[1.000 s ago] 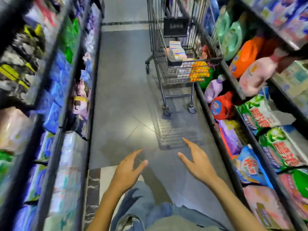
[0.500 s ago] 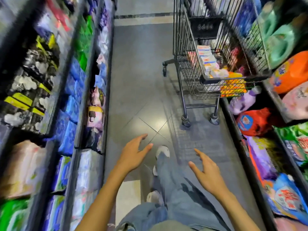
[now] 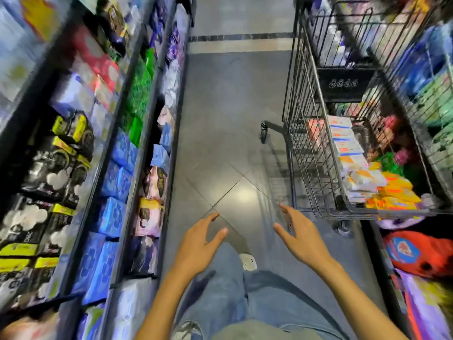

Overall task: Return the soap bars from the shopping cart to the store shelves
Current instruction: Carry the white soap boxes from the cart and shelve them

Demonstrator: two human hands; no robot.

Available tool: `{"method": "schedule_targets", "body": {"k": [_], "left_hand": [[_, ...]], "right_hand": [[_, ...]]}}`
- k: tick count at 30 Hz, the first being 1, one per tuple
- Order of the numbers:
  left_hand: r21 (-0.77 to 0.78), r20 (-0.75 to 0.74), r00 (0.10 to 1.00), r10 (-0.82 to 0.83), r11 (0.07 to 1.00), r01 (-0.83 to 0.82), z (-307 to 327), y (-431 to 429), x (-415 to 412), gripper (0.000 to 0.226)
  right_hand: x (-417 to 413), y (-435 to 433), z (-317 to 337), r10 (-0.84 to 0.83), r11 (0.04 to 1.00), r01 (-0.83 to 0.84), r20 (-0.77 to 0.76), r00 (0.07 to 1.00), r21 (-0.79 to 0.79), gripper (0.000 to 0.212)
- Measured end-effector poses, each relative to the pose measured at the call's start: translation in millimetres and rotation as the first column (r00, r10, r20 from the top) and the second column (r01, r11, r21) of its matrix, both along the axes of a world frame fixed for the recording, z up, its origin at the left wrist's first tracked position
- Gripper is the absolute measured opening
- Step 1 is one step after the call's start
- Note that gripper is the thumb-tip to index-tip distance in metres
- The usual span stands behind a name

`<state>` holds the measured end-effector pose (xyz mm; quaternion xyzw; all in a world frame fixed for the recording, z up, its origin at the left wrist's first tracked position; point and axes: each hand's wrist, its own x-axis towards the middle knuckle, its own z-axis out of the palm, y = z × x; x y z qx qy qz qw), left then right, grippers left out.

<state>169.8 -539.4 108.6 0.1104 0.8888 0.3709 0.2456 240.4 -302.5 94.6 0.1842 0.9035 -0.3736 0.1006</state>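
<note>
A person stands in a store aisle with both hands held out empty, a shopping cart (image 3: 316, 153) of soap bars (image 3: 349, 153) parked ahead on the right.

The left hand (image 3: 196, 249) and right hand (image 3: 302, 239) hover palms inward above the grey tiled floor (image 3: 232, 119), fingers loosely spread and slightly curled, gripping nothing. The right hand's fingertips (image 3: 284, 208) are near the cart's wire side but apart from it. The soap bars lie stacked in a row inside the cart's basket, white packs with orange and blue print, beside a heap of yellow-orange packets (image 3: 394, 195). Shelves (image 3: 137, 143) of blue, green and black packages line the left of the aisle; red and purple bags (image 3: 421, 253) fill the low shelf on the right. Blue jeans (image 3: 228, 295) and a white shoe (image 3: 248, 261) show below the hands.
</note>
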Motion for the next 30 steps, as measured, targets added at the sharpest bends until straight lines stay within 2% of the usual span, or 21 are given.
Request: {"method": "schedule_targets", "body": {"k": [5,7,10,13,17,20,24,28,30], "left_hand": [[0.015,0.054,0.995,0.085,0.996,-0.086,-13,4,-72,0.051],[0.015,0.054,0.997,0.055,0.998,-0.056,-22,10,-113,0.052],[-0.01,0.045,0.999,-0.022,1.0,0.023,-28,27,-188,0.051],[0.005,0.007,0.986,-0.168,0.986,0.168,-20,54,-273,0.046],[-0.001,-0.067,0.911,-0.406,0.913,0.407,5,117,-377,0.045],[-0.007,-0.118,0.809,-0.576,0.815,0.579,19,179,-434,0.052],[0.04,-0.157,0.635,-0.757,0.637,0.77,45,270,-474,0.06],[0.079,-0.242,0.474,-0.846,0.47,0.879,59,356,-486,0.058],[0.082,-0.284,0.394,-0.874,0.388,0.918,65,397,-485,0.056]], "right_hand": [[-98,11,-6,0.059,0.998,-0.059,0.002,0.998,0.0,0.057],[-137,18,-13,0.055,0.998,-0.055,0.009,0.998,0.0,0.056],[-191,29,-19,-0.015,1.0,0.015,-0.014,1.0,-0.001,0.054],[-235,42,-18,-0.147,0.989,0.147,0.001,0.989,-0.02,0.053],[-268,57,-7,-0.371,0.927,0.371,0.001,0.929,-0.052,0.052],[-277,69,4,-0.578,0.816,0.576,-0.028,0.816,-0.041,0.05],[-278,80,24,-0.808,0.589,0.806,-0.063,0.586,-0.053,0.051],[-283,109,49,-0.911,0.385,0.919,-0.192,0.364,-0.083,0.037],[-290,136,58,-0.923,0.326,0.94,-0.248,0.293,-0.101,0.033]]}}
